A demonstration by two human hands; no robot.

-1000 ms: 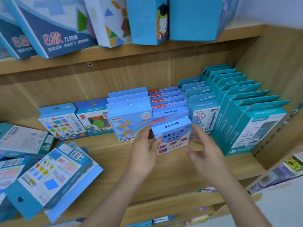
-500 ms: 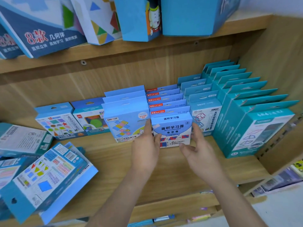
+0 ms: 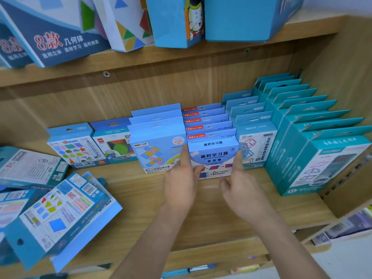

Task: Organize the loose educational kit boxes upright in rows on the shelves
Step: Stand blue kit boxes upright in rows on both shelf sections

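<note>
Box [image 3: 213, 156] stands upright fronting its row [image 3: 208, 127]; left hand [image 3: 181, 186] lays straight fingers on its nine o'clock edge, right hand [image 3: 241, 190] straight fingers at three o'clock.

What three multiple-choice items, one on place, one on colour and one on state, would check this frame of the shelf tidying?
1. Where is the area-learning box?
A. On the upper shelf.
B. At the front of the row of YC-8834 boxes, on the wooden shelf.
C. On the loose pile at the left.

2. What colour are the brand labels on that row's hang tabs?
A. Green.
B. Yellow.
C. Red.

3. How does the area-learning box sit?
A. Upright, front facing out.
B. Flat on its back.
C. Upside down.

Answers:
1 B: its printed front closes that row.
2 C: each tab's left end carries a red strip.
3 A: its title reads the right way up.
</note>
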